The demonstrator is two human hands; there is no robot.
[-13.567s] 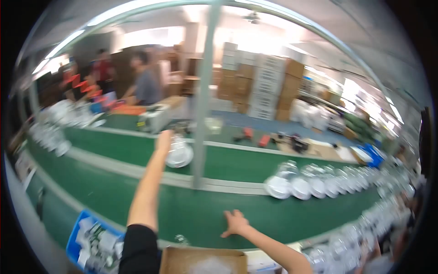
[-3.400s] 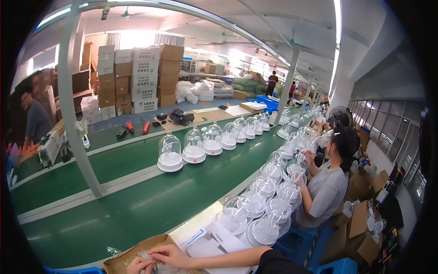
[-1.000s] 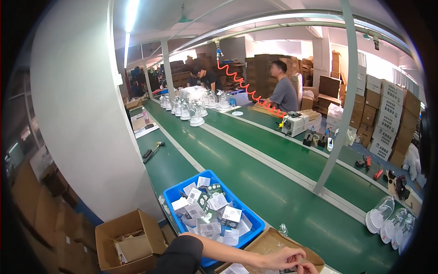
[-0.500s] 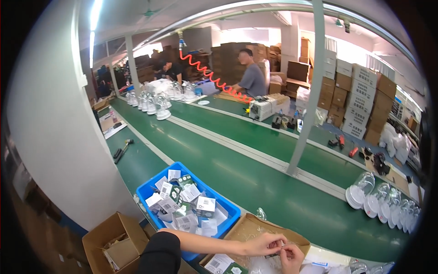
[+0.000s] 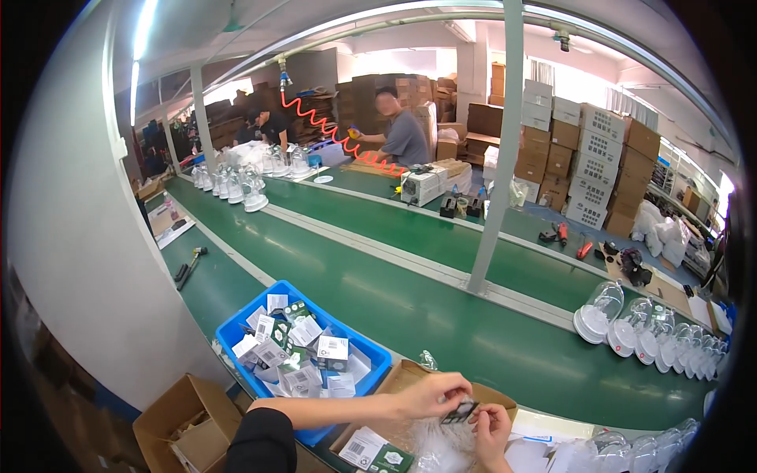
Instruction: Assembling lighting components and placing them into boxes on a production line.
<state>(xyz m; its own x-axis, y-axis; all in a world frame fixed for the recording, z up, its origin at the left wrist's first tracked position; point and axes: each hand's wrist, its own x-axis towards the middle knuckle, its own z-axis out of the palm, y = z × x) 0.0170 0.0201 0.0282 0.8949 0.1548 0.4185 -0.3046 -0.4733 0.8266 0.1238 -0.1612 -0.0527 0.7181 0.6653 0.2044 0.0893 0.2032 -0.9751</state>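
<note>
Over a shallow cardboard tray (image 5: 398, 384), my left hand (image 5: 436, 394) and my right hand (image 5: 492, 430) work close together. Between them is a small dark flat piece with pale markings (image 5: 460, 412), like a card or little packet. My left fingers pinch its upper side and my right fingertips grip its right end. Clear crinkled plastic (image 5: 438, 448) lies below it in the tray. Beside my left forearm lie small green-and-white printed boxes (image 5: 371, 451). A blue bin (image 5: 384, 364) beyond that forearm holds many similar boxes and white papers.
A green conveyor (image 5: 378, 276) crosses ahead, with a metal post (image 5: 495, 181) beyond. Clear domes on white bases (image 5: 599, 311) line the right. An open carton (image 5: 154, 418) sits low left near a white pillar (image 5: 87, 236). A hammer (image 5: 191, 266) lies left; a co-worker (image 5: 406, 135) sits opposite.
The view has swung slightly right. My hands have drawn a little apart, and the dark flat piece now shows between them. The co-worker opposite has raised a hand.
</note>
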